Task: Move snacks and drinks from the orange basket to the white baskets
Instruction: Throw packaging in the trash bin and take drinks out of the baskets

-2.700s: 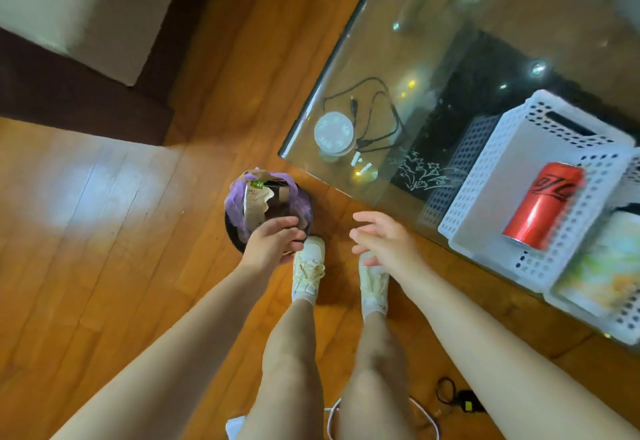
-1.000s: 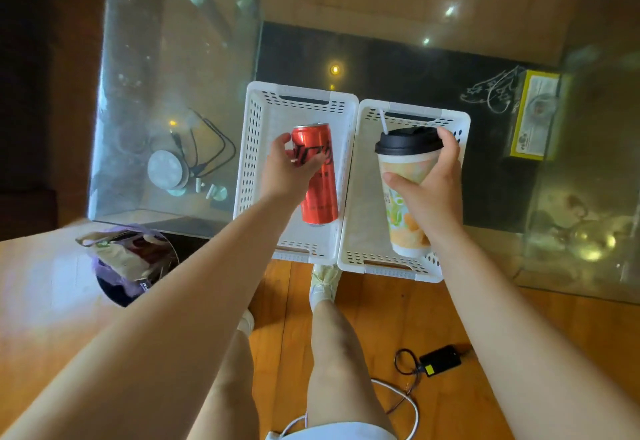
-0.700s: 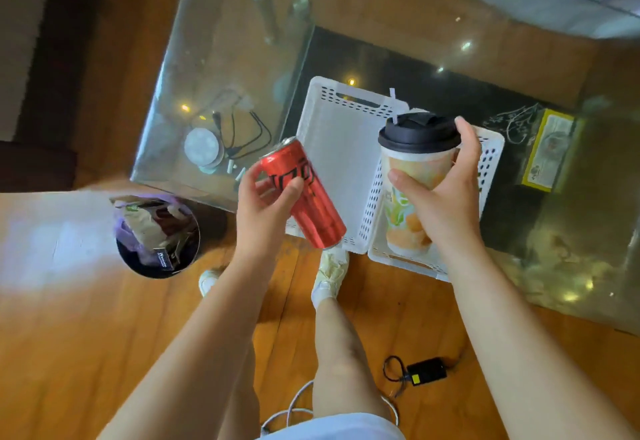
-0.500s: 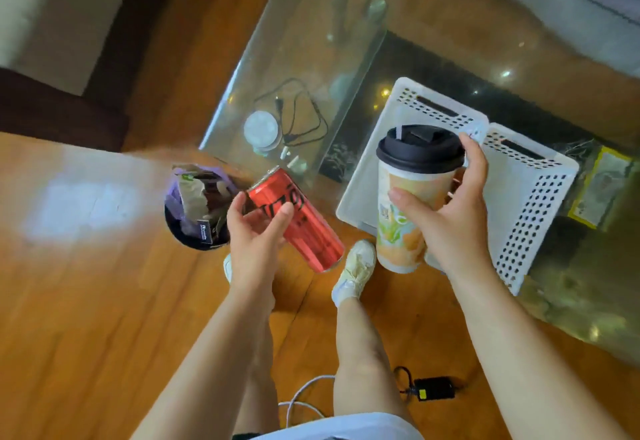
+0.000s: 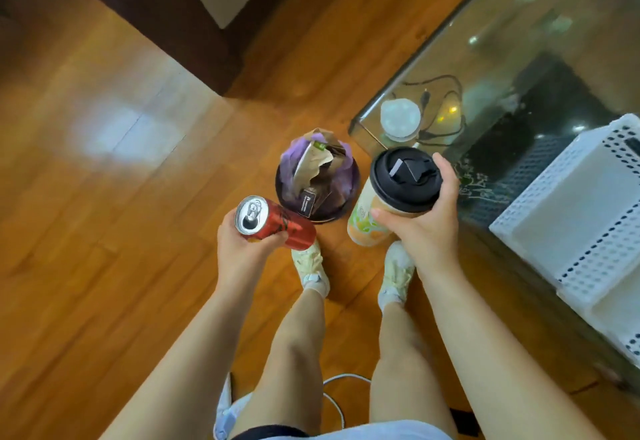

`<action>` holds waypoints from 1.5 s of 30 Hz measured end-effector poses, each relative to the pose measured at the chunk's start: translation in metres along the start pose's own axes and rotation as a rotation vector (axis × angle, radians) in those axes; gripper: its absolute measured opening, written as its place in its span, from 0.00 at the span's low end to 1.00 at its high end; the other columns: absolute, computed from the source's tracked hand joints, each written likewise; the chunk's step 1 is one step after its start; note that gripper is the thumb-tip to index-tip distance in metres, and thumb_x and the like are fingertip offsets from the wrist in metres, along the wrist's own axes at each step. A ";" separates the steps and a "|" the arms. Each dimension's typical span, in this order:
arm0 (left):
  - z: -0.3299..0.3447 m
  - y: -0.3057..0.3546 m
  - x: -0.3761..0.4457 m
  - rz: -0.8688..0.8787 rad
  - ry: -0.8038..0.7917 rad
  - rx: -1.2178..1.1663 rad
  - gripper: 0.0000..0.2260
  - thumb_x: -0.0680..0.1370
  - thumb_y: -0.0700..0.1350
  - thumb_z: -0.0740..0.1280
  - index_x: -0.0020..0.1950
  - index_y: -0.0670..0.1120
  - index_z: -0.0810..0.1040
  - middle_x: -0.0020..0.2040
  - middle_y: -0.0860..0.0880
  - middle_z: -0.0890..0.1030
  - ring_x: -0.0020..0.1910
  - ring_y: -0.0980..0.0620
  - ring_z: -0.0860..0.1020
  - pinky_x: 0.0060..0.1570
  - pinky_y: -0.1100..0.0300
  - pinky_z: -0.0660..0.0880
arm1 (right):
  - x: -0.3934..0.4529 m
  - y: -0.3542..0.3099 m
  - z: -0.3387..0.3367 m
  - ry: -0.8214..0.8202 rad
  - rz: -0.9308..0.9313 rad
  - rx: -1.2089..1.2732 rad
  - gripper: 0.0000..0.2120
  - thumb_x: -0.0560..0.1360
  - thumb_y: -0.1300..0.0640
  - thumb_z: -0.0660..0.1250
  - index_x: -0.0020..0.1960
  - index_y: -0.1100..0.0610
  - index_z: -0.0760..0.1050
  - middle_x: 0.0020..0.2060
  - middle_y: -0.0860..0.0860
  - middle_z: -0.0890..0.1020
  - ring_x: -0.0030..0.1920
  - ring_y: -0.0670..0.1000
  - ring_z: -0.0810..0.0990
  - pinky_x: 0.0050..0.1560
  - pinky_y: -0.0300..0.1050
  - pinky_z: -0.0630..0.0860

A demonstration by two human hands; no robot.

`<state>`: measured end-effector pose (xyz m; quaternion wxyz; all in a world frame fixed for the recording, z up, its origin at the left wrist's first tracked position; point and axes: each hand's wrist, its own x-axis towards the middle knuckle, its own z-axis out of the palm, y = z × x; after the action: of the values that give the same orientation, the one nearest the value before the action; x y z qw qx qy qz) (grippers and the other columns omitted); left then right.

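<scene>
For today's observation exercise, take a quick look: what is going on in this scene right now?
A person stands on a wooden floor beside a glass table, a drink in each hand. The left hand grips a red can, tilted on its side. The right hand holds a paper cup with a black lid. Both are held over the floor near a small bin stuffed with rubbish. The white baskets on the table show nothing inside where visible.

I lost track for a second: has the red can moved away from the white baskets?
Yes. The red can, held in the left hand, has left the white basket on the glass table and now hangs over the floor beside the trash bin.
</scene>
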<state>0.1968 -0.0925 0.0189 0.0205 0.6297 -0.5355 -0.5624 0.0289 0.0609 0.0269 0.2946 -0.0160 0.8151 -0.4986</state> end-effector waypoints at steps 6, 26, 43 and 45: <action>0.024 -0.029 0.059 0.058 -0.025 0.064 0.31 0.59 0.38 0.79 0.56 0.53 0.70 0.49 0.58 0.77 0.49 0.58 0.77 0.42 0.65 0.74 | 0.045 0.036 0.065 0.047 -0.047 -0.030 0.47 0.56 0.62 0.79 0.68 0.48 0.60 0.64 0.45 0.69 0.65 0.44 0.69 0.65 0.39 0.69; 0.081 -0.095 0.108 -0.309 -0.294 0.032 0.42 0.70 0.31 0.71 0.77 0.48 0.52 0.75 0.45 0.61 0.73 0.45 0.62 0.67 0.52 0.66 | 0.079 0.120 0.089 -0.242 0.261 -0.384 0.45 0.64 0.65 0.76 0.70 0.43 0.55 0.71 0.52 0.59 0.67 0.52 0.65 0.57 0.46 0.70; -0.026 0.017 -0.081 -0.406 -0.246 -0.066 0.16 0.77 0.40 0.64 0.65 0.45 0.71 0.49 0.48 0.78 0.41 0.54 0.76 0.36 0.62 0.71 | -0.068 -0.023 -0.027 -0.408 0.502 -0.412 0.14 0.76 0.59 0.63 0.62 0.54 0.71 0.51 0.52 0.78 0.46 0.48 0.77 0.44 0.41 0.75; -0.042 0.019 -0.111 -0.411 -0.222 -0.113 0.14 0.78 0.40 0.63 0.63 0.45 0.71 0.43 0.50 0.78 0.35 0.56 0.75 0.32 0.64 0.70 | -0.091 -0.032 -0.041 -0.421 0.533 -0.403 0.14 0.77 0.59 0.62 0.63 0.55 0.70 0.48 0.51 0.79 0.44 0.47 0.78 0.39 0.38 0.75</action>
<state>0.2383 -0.0475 0.1226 -0.1182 0.6578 -0.3625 -0.6496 0.0751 0.1067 0.1089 0.5653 0.0367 0.7941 -0.2205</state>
